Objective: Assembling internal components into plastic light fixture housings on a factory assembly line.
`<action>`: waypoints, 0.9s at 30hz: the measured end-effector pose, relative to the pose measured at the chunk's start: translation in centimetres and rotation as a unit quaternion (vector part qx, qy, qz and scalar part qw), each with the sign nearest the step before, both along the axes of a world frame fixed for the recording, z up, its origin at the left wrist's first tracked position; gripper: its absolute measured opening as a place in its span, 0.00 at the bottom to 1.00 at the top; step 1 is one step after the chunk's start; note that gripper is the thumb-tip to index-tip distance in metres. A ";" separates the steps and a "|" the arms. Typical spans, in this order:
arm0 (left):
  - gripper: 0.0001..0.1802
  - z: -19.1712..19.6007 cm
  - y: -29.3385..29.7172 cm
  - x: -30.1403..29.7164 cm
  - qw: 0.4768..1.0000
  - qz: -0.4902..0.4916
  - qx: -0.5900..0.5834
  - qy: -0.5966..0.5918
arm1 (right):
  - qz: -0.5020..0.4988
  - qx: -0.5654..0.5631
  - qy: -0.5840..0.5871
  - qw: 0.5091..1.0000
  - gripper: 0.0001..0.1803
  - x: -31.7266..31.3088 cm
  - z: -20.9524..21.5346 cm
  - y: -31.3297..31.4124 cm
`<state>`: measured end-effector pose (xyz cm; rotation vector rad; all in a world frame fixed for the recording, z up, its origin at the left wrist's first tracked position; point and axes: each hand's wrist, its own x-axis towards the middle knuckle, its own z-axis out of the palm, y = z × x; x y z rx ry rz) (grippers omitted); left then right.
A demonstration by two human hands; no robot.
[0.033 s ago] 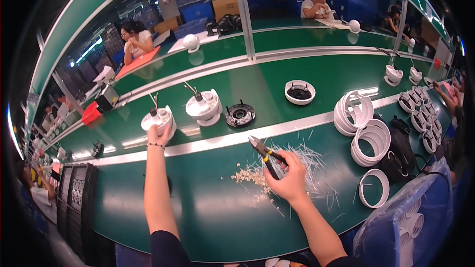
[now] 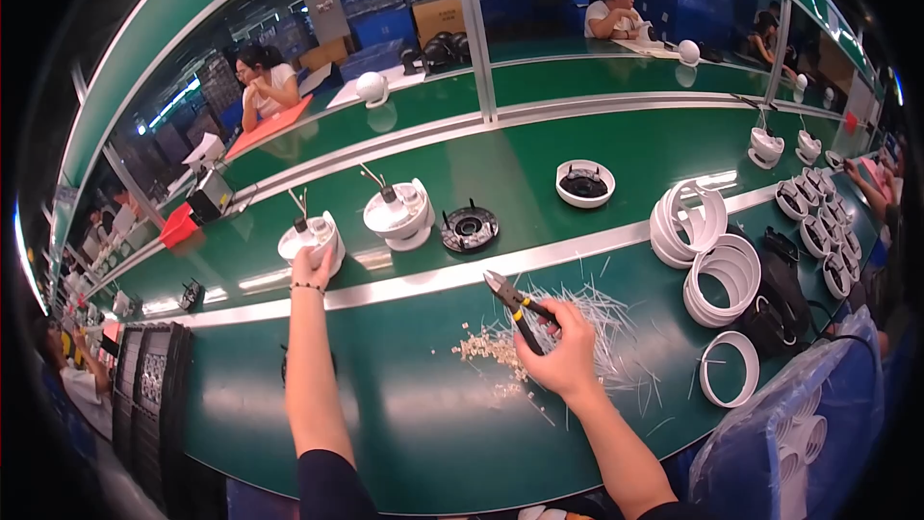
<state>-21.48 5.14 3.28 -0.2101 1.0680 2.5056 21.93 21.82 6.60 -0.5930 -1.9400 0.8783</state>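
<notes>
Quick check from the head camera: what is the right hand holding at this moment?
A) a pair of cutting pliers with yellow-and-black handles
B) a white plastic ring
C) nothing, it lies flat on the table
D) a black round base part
A: the right hand grips the cutting pliers, tips pointing up and to the left over the loose white ties, while the left hand reaches to the white dome unit on the belt.

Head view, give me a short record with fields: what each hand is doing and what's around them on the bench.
left hand: reaching out to a white round housing on the conveyor
right hand: holding yellow-handled cutters
under the cutters: pile of small white cut bits, loose white ties
to the right: stacked white rings
surface: green bench
</notes>
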 end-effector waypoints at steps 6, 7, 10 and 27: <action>0.25 -2.4 3.6 0.5 0.993 0.099 0.011 0.057 | 0.008 -0.013 0.025 1.000 0.20 0.4 -0.3 0.5; 0.26 -0.7 6.3 4.6 0.990 0.109 -0.004 0.085 | 0.001 -0.007 0.023 1.000 0.19 0.6 -0.1 0.8; 0.34 0.7 11.7 13.7 0.939 0.014 -0.292 0.183 | 0.007 0.005 0.049 0.999 0.19 0.4 0.8 0.4; 0.12 0.3 18.8 21.9 0.363 -0.115 -0.593 0.709 | 0.005 0.003 0.084 0.996 0.20 0.4 0.7 -0.1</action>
